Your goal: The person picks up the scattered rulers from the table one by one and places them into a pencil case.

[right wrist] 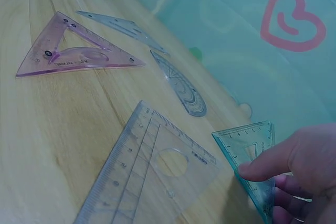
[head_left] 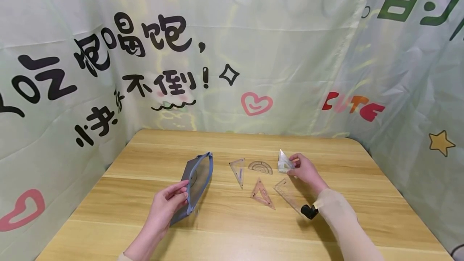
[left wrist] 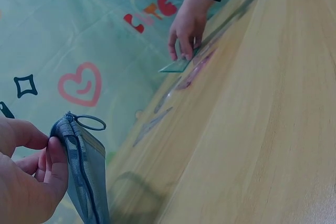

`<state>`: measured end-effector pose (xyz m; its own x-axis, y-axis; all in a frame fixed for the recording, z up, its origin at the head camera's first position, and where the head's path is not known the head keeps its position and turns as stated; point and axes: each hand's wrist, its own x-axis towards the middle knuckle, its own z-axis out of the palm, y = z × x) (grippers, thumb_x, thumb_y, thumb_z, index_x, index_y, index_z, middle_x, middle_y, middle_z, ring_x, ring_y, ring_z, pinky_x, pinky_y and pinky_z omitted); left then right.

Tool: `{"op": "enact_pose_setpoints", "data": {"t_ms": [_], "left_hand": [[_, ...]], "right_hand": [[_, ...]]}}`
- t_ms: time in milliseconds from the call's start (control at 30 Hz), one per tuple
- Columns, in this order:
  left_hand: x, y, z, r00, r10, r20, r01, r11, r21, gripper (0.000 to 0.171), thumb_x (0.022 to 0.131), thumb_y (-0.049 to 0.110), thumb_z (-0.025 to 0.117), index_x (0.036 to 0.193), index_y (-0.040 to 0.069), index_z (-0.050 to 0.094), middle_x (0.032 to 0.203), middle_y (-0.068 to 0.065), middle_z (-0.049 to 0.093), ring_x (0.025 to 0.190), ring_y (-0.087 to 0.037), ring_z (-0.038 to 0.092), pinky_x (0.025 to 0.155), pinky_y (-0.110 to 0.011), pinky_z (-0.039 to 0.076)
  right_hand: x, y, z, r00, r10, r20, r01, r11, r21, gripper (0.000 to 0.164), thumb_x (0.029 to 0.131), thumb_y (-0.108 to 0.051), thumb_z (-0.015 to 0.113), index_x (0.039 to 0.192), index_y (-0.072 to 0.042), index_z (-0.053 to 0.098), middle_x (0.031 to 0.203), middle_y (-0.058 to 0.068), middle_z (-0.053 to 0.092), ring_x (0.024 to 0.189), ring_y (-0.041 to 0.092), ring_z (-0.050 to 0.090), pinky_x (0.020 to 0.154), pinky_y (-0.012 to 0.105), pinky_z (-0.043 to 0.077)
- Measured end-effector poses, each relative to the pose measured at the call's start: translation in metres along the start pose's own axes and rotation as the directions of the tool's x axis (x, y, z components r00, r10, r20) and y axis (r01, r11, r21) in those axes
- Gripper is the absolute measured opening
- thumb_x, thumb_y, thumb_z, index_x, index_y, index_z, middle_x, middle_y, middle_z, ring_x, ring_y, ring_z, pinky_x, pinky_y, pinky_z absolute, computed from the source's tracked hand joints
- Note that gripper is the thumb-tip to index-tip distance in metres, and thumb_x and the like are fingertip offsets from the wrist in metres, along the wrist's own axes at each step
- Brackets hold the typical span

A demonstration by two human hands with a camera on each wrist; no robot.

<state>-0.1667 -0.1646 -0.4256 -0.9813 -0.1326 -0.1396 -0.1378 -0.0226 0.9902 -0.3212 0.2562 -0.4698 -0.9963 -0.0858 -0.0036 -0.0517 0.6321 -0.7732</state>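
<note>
Two grips share the work on my feed. Nearest me, the left grip pinches the edge of a blue-trimmed pouch between thumb and fingers, holding it on edge over the bench. How wide its mouth stands I can't tell, so I'd want that rim drawn apart first. Beyond lie a pink triangle and a large clear set square, then a thin triangle and a protractor. Farthest out, the right grip pinches a small set square, thumb over its face, fingers behind. It sits tilted; whether a corner touches wood I can't see. If it's bound for the pouch, I'd hold it firmly, lift it over the flat pieces and lead with a narrow corner.
</note>
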Motion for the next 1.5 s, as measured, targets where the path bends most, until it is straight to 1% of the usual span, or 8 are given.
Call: {"op": "enact_pose_setpoints", "data": {"t_ms": [100,300,367,533,800,1100,1333,1500], "left_hand": [[0.0,0.0,0.0,1.0,0.002,0.004,-0.002,1.0,0.003,0.044,0.091,-0.005,0.058,0.134,-0.003,0.057,0.103,0.0,0.059,0.088,-0.008,0.06,0.077,-0.017,0.057],[0.0,-0.001,-0.001,1.0,0.001,0.009,-0.001,1.0,0.001,0.044,0.091,-0.005,0.059,0.134,-0.003,0.057,0.104,0.0,0.059,0.089,-0.008,0.06,0.078,-0.017,0.057],[0.0,-0.001,-0.001,1.0,-0.002,0.008,0.002,1.0,-0.002,0.044,0.091,-0.005,0.058,0.134,-0.003,0.057,0.104,0.0,0.059,0.089,-0.008,0.061,0.078,-0.017,0.057],[0.0,-0.001,-0.001,1.0,-0.006,0.007,0.006,1.0,-0.008,0.043,0.091,-0.004,0.059,0.134,-0.003,0.057,0.103,0.0,0.059,0.088,-0.008,0.061,0.078,-0.017,0.057],[0.0,0.0,-0.001,1.0,-0.01,0.006,0.01,1.0,-0.007,0.044,0.091,-0.003,0.06,0.135,-0.004,0.056,0.102,0.001,0.06,0.088,-0.007,0.06,0.077,-0.016,0.057],[-0.001,0.0,-0.001,1.0,-0.011,0.003,0.011,1.0,-0.004,0.044,0.091,-0.004,0.06,0.135,-0.003,0.057,0.103,0.001,0.06,0.088,-0.007,0.06,0.078,-0.017,0.057],[-0.001,0.0,-0.002,1.0,-0.017,-0.002,0.017,1.0,-0.006,0.045,0.09,-0.003,0.06,0.135,-0.003,0.056,0.102,0.002,0.061,0.088,-0.007,0.06,0.078,-0.016,0.057],[0.0,0.001,-0.001,1.0,-0.017,-0.001,0.017,1.0,-0.015,0.045,0.09,-0.004,0.06,0.134,-0.003,0.056,0.102,0.002,0.06,0.087,-0.008,0.06,0.078,-0.017,0.057]], "right_hand": [[0.0,-0.001,-0.002,1.0,-0.009,0.001,0.009,1.0,-0.001,0.044,0.081,0.0,0.072,0.121,0.004,0.052,0.1,0.021,0.061,0.08,0.021,0.058,0.054,0.028,0.051],[-0.001,-0.003,-0.002,0.998,-0.055,-0.016,0.055,0.998,-0.032,0.042,0.084,0.002,0.069,0.124,0.004,0.055,0.095,0.019,0.062,0.078,0.019,0.058,0.054,0.027,0.051],[-0.001,-0.002,-0.002,0.997,-0.074,-0.02,0.073,0.996,-0.046,0.041,0.085,0.002,0.068,0.124,0.005,0.056,0.095,0.019,0.063,0.079,0.02,0.058,0.055,0.027,0.051],[0.0,-0.002,-0.002,0.996,-0.09,-0.025,0.088,0.993,-0.075,0.039,0.088,0.0,0.067,0.126,0.004,0.058,0.097,0.019,0.064,0.086,0.024,0.061,0.058,0.026,0.05],[0.004,-0.005,-0.003,0.995,-0.096,-0.034,0.091,0.989,-0.112,0.037,0.09,-0.003,0.066,0.126,0.001,0.059,0.101,0.02,0.065,0.093,0.031,0.064,0.063,0.027,0.051],[0.006,-0.016,-0.004,0.995,-0.097,-0.008,0.096,0.992,-0.081,0.036,0.094,-0.002,0.06,0.13,-0.002,0.058,0.105,0.02,0.065,0.093,0.031,0.066,0.063,0.029,0.054],[0.007,-0.024,-0.003,0.996,-0.088,-0.002,0.088,0.996,-0.034,0.035,0.094,-0.001,0.06,0.129,0.005,0.056,0.107,0.024,0.064,0.09,0.028,0.066,0.065,0.03,0.057],[0.007,-0.03,-0.002,0.997,-0.075,-0.003,0.075,0.997,0.022,0.036,0.094,-0.001,0.061,0.129,0.006,0.055,0.106,0.025,0.065,0.087,0.026,0.067,0.067,0.032,0.06]]}}
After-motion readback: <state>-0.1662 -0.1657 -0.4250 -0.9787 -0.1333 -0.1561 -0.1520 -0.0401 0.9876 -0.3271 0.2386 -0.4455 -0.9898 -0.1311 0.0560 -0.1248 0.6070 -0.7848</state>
